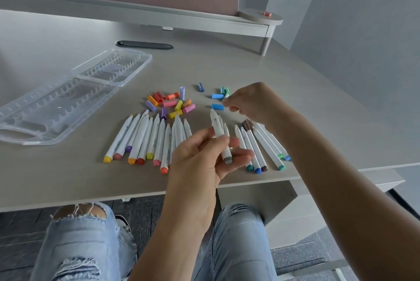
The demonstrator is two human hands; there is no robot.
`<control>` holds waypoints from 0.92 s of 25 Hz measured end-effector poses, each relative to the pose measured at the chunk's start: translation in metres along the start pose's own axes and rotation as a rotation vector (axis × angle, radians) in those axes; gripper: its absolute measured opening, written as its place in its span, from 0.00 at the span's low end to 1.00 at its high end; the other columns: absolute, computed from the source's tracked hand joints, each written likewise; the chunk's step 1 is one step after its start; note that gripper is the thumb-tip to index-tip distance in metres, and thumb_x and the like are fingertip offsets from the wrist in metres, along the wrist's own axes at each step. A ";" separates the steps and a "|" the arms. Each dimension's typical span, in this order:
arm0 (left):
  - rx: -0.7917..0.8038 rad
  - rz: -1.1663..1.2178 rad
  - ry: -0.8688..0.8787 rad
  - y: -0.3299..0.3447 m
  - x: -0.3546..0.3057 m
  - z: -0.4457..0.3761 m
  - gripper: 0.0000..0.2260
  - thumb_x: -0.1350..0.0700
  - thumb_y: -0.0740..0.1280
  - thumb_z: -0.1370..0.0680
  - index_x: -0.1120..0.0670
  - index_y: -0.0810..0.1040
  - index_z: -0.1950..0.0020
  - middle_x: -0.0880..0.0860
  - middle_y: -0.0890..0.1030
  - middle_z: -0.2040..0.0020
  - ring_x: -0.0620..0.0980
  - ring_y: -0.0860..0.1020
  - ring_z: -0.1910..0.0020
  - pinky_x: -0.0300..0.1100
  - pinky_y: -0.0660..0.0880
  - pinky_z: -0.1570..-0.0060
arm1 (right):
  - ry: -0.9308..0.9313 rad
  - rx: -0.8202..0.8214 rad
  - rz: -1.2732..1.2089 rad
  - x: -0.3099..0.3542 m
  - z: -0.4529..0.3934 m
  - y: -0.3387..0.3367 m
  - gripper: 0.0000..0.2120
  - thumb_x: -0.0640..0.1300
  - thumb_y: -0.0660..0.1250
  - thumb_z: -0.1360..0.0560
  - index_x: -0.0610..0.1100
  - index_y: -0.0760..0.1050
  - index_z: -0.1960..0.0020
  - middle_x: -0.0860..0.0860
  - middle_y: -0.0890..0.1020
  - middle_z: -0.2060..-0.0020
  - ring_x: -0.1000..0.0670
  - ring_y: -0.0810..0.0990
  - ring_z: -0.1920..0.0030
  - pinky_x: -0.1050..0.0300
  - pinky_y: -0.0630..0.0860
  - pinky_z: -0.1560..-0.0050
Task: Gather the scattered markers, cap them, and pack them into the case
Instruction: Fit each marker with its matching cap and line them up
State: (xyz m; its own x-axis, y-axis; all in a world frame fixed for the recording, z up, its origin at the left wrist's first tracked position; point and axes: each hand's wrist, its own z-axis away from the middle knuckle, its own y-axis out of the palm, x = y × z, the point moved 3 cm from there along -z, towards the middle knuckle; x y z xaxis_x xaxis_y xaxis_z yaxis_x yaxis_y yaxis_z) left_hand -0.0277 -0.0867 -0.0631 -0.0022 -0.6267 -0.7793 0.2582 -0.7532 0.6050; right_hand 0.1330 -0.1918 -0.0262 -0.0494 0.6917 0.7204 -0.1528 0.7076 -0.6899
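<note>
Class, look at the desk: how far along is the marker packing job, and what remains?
Done: markers lie gathered in two rows, a warm-coloured row and a cool-coloured row. In hand: the left hand grips a grey-ended marker, uncapped, while the right hand reaches among the blue and green caps. Left: the other caps lie loose, and the open clear case holds no markers.

You see one open clear case [68, 96] left of the markers, about a dozen warm-coloured markers [145, 140], seven cool-coloured markers [261, 146] right of them, one marker in hand [219, 133], roughly twenty loose caps [172, 103] behind them
</note>
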 end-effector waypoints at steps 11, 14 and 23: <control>0.024 0.072 -0.032 -0.009 0.004 0.017 0.08 0.68 0.63 0.20 0.65 0.82 0.51 0.65 0.82 0.59 0.60 0.83 0.66 0.42 0.81 0.68 | 0.037 -0.148 0.403 -0.038 -0.069 -0.015 0.13 0.40 0.60 0.18 0.47 0.78 0.37 0.53 0.82 0.43 0.49 0.81 0.44 0.59 0.77 0.49; 0.042 0.061 -0.031 -0.008 0.004 0.017 0.08 0.68 0.63 0.20 0.65 0.82 0.51 0.64 0.82 0.60 0.59 0.83 0.67 0.42 0.82 0.68 | 0.037 -0.138 0.234 -0.045 -0.072 -0.014 0.06 0.44 0.69 0.21 0.48 0.84 0.47 0.53 0.84 0.53 0.51 0.81 0.55 0.59 0.77 0.60; 0.091 0.018 -0.028 -0.005 0.003 0.018 0.13 0.68 0.61 0.19 0.61 0.79 0.38 0.65 0.84 0.53 0.59 0.83 0.66 0.42 0.82 0.68 | -0.070 -0.211 0.589 -0.043 -0.067 -0.009 0.08 0.41 0.65 0.21 0.43 0.82 0.48 0.46 0.84 0.53 0.44 0.82 0.56 0.49 0.82 0.55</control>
State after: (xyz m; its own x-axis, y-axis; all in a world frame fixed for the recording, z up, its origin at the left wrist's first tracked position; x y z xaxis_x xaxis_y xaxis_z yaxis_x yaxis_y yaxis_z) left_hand -0.0467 -0.0881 -0.0657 -0.0254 -0.6445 -0.7641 0.1697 -0.7561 0.6321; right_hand 0.2029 -0.2180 -0.0562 -0.1319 0.9681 0.2128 0.1180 0.2285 -0.9664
